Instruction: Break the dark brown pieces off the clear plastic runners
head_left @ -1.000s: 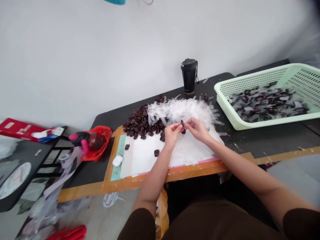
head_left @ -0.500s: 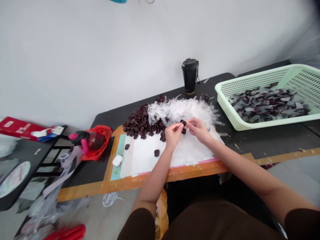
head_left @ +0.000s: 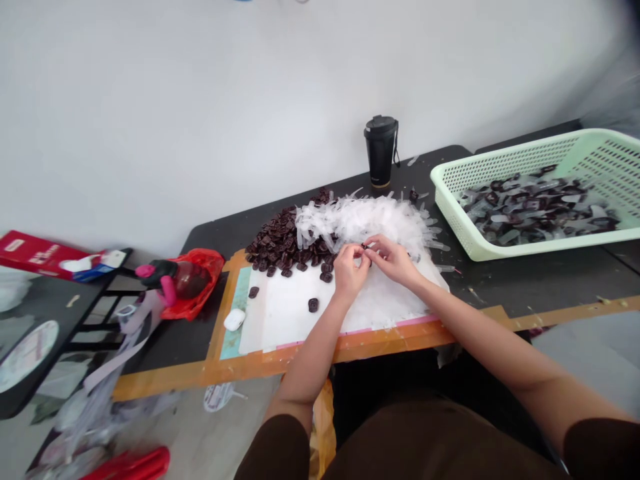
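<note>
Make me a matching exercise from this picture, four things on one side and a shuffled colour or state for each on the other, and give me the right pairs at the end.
Things:
1. Tumbler
2. Basket
3. Strips
4. Bottle

Colour or state:
A. White, in a heap
B. Pink at its top end
C. Black, standing upright
D. Pale green, with rows of holes

Right pairs: 1-C, 2-D, 3-A, 4-B
</note>
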The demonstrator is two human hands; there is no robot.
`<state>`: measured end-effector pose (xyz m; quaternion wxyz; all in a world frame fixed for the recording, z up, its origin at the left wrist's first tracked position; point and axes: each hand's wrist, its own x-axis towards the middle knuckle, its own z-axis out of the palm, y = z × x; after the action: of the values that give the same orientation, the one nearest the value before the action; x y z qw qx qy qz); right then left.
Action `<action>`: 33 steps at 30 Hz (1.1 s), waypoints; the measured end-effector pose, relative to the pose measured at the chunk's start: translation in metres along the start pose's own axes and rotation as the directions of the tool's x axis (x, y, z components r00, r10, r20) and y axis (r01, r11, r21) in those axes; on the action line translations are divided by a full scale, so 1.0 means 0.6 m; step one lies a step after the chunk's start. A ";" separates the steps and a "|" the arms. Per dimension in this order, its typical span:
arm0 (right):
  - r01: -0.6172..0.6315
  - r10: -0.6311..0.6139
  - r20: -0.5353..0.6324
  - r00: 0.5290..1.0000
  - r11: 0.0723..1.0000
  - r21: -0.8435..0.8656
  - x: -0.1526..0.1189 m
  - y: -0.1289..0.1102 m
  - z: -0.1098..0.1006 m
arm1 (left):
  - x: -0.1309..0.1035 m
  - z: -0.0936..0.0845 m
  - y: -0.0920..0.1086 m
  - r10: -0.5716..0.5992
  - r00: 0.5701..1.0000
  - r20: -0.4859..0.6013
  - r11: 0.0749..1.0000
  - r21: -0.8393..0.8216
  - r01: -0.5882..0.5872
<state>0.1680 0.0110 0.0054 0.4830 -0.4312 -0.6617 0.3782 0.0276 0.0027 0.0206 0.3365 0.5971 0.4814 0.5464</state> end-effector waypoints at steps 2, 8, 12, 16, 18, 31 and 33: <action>-0.011 0.011 -0.002 1.000 1.000 -0.009 0.001 0.001 -0.001 | -0.003 0.003 -0.004 -0.041 0.999 -0.032 0.999 -0.018 0.040; -0.127 0.117 0.058 0.991 0.966 0.227 0.005 -0.007 -0.007 | 0.005 0.003 -0.016 -0.205 0.979 0.001 0.957 -0.208 0.201; -0.182 0.215 -0.022 0.976 0.873 0.452 0.008 -0.006 -0.007 | 0.016 0.001 -0.018 -0.325 0.924 0.203 0.782 -0.492 0.383; -0.206 0.252 -0.005 0.968 0.800 0.564 0.008 0.001 0.001 | 0.016 0.002 -0.018 -0.398 0.857 0.328 0.640 -0.570 0.515; -0.216 0.255 0.015 0.967 0.785 0.581 0.007 0.002 0.004 | 0.015 0.003 -0.018 -0.411 0.845 0.342 0.605 -0.591 0.534; -0.160 0.204 -0.014 0.979 0.807 0.569 0.007 -0.005 0.007 | 0.013 0.019 -0.022 -0.379 0.870 0.314 0.533 -0.695 0.483; -0.166 0.211 -0.010 0.977 0.797 0.581 0.007 -0.005 0.008 | 0.015 0.017 -0.023 -0.373 0.876 0.306 0.549 -0.688 0.475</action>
<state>0.1622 0.0134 0.0082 0.5750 -0.3420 -0.4512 0.5906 0.0342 0.0166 0.0087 0.7013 0.3041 0.3226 0.5582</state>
